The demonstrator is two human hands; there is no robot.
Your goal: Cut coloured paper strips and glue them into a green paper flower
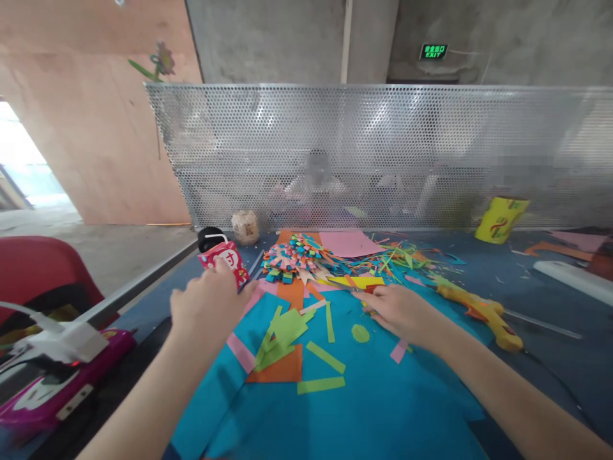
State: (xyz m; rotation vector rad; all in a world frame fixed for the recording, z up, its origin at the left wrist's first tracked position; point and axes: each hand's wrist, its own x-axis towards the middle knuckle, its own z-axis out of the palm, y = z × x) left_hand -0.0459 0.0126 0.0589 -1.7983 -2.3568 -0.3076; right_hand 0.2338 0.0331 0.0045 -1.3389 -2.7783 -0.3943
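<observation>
My left hand [207, 299] is around the near side of a red drink carton [232, 259] with a white bent straw, which stands tilted. Its thumb lies to the right and its fingers partly cover the carton. My right hand [397, 308] grips scissors [341, 285] by their red handle, the blades pointing left over a yellow paper strip [368, 280]. Between the hands, several light green paper pieces [286, 333] and loose strips lie on blue paper [364, 402]. Behind them sits a ball of multicoloured fringed paper [301, 257].
A yellow glue gun [479, 310] with a cord lies right of my right hand. A yellow container [501, 220] and a whitish jar [245, 227] stand near the perforated metal screen [345, 128]. At the left are a purple power strip [62, 390] and a red chair [43, 271].
</observation>
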